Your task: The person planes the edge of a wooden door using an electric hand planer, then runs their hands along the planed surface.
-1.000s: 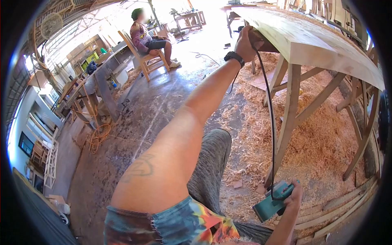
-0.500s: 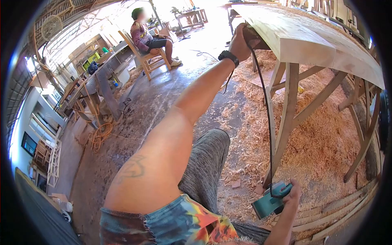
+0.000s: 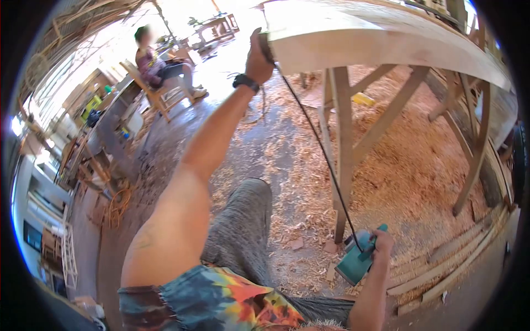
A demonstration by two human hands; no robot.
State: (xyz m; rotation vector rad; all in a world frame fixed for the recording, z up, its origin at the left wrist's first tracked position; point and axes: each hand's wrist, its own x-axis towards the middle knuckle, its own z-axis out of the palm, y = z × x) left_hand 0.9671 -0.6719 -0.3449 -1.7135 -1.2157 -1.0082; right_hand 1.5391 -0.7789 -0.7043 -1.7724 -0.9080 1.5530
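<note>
My right hand (image 3: 383,243) is wrapped round the handle of a green electric planer (image 3: 355,266), held low in front of the trestle legs. A black power cord (image 3: 316,134) runs from the planer up to the plank's near left corner. There my left hand (image 3: 259,59), at the end of an outstretched arm with a dark wristband, is closed round the cord; its fingers are partly hidden. Beside that hand lies the thick pale wooden plank (image 3: 353,48), its end grain facing me.
Wooden trestle legs (image 3: 343,149) hold up the plank. Wood shavings (image 3: 403,171) cover the floor beneath. Long wooden strips (image 3: 441,284) lie at lower right. A person (image 3: 152,63) sits on a wooden chair (image 3: 157,99) near a cluttered workbench (image 3: 110,116). An orange cord (image 3: 117,207) lies coiled.
My view has swung to the right, so the plank and person sit further left. My left hand has come out from beside the plank's underside to its corner. The planer stays in my right hand.
</note>
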